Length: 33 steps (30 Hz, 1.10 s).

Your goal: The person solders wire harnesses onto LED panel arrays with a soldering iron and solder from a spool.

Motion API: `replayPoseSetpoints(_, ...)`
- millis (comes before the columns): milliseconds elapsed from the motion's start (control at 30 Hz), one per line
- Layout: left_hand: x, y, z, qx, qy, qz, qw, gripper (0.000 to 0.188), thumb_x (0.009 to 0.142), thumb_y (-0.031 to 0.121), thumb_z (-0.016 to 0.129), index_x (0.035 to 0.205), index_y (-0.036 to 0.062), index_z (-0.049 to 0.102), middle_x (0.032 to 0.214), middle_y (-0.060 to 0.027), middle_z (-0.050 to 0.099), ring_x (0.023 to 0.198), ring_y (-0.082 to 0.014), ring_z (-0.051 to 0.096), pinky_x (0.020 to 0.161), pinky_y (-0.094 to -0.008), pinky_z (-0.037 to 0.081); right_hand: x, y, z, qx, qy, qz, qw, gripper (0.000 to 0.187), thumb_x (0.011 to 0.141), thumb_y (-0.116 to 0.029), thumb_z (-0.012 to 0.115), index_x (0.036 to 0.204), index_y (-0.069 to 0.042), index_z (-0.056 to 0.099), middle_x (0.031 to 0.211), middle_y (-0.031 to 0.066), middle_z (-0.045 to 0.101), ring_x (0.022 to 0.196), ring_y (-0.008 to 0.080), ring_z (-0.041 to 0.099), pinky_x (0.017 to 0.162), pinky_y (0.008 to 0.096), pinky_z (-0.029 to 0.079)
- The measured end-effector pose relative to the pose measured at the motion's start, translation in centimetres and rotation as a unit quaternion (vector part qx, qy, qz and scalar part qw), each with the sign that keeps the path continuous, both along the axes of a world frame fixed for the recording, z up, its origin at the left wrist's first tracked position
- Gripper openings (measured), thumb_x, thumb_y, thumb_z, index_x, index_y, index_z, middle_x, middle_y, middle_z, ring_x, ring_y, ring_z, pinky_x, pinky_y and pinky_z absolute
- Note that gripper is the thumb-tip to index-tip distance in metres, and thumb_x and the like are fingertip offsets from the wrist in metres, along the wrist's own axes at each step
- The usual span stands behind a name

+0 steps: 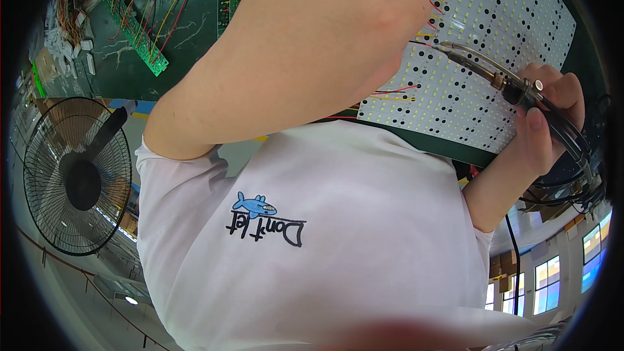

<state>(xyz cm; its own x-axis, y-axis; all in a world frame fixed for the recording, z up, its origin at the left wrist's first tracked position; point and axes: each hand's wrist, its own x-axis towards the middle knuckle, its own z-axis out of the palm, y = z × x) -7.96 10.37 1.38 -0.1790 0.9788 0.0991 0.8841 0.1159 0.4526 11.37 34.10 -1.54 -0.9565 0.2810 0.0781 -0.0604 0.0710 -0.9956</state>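
My right hand (546, 117) is wrapped round a soldering iron (478, 70) with a thin curved metal tube clamped along it. The iron's tip points left and touches or nearly touches a short wire (421, 43) on a white LED board (448, 117) dotted with small yellowish LEDs and black holes. My left hand (364, 19) reaches across the board with its fingers curled closed. That wire comes out from beneath it, and the fingertips are hidden behind the hand. Red and yellow wires (396, 94) stick out from the board beside my left wrist.
On the dark green table (188, 26) lies a green circuit strip (140, 42) with wires attached. Bundled wires with white connectors (71, 42) are at the far left. A black fan (81, 182) stands at the left. A black cable (517, 253) hangs at the right.
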Motion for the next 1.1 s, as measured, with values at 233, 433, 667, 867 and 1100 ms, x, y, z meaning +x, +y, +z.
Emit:
replayPoseSetpoints(233,0.0,0.1,0.1,-0.013,-0.005,-0.003,1.000,0.014,0.075,0.010,0.068,0.078,0.0089,0.054,0.061,-0.0040,0.055,0.058,-0.0233,0.060,0.054,-0.0361,0.048,0.3,1.2,-0.3,-0.037,0.008,0.028,0.999,0.029,0.085,-0.016,0.068,0.088,-0.008,0.040,0.077,0.0098,0.051,0.068,0.0146,0.044,0.061,0.0303,0.034)
replayPoseSetpoints(433,-0.2,-0.3,-0.3,-0.018,0.011,-0.014,1.000,0.013,0.076,0.009,0.067,0.081,0.0084,0.055,0.065,-0.0037,0.057,0.063,-0.0231,0.062,0.056,-0.0351,0.049,0.0,2.4,-1.0,-0.118,0.055,0.063,0.990,0.027,0.086,-0.015,0.066,0.092,-0.004,0.042,0.077,0.0115,0.052,0.070,0.0129,0.046,0.060,0.0264,0.034)
replayPoseSetpoints(667,-1.0,-1.2,1.6,0.111,-0.045,0.080,0.990,0.014,0.080,0.011,0.072,0.089,0.0055,0.063,0.068,-0.0094,0.056,0.063,-0.0275,0.059,0.058,-0.0365,0.046,-0.2,3.3,-1.3,-0.142,0.051,0.072,0.986,0.020,0.085,-0.011,0.059,0.089,-0.002,0.042,0.078,0.0096,0.048,0.073,0.0131,0.044,0.064,0.0263,0.034)
replayPoseSetpoints(867,-0.3,-3.7,4.6,-0.025,0.027,0.282,0.959,0.016,0.084,0.012,0.069,0.076,0.0002,0.062,0.067,-0.0137,0.058,0.061,-0.0303,0.057,0.056,-0.0378,0.043,0.7,3.4,-1.8,-0.188,0.041,0.021,0.981,0.016,0.085,-0.008,0.058,0.086,-0.002,0.043,0.081,0.0076,0.043,0.076,0.0130,0.044,0.065,0.0243,0.035)
replayPoseSetpoints(1100,1.1,-3.8,2.1,-0.057,0.043,0.332,0.941,0.018,0.086,0.023,0.072,0.088,0.0050,0.068,0.068,-0.0071,0.059,0.061,-0.0228,0.057,0.057,-0.0358,0.044,1.0,3.8,-2.0,-0.249,0.090,0.023,0.964,0.015,0.087,-0.008,0.056,0.088,-0.003,0.041,0.083,0.0090,0.047,0.073,0.0129,0.043,0.066,0.0220,0.036)
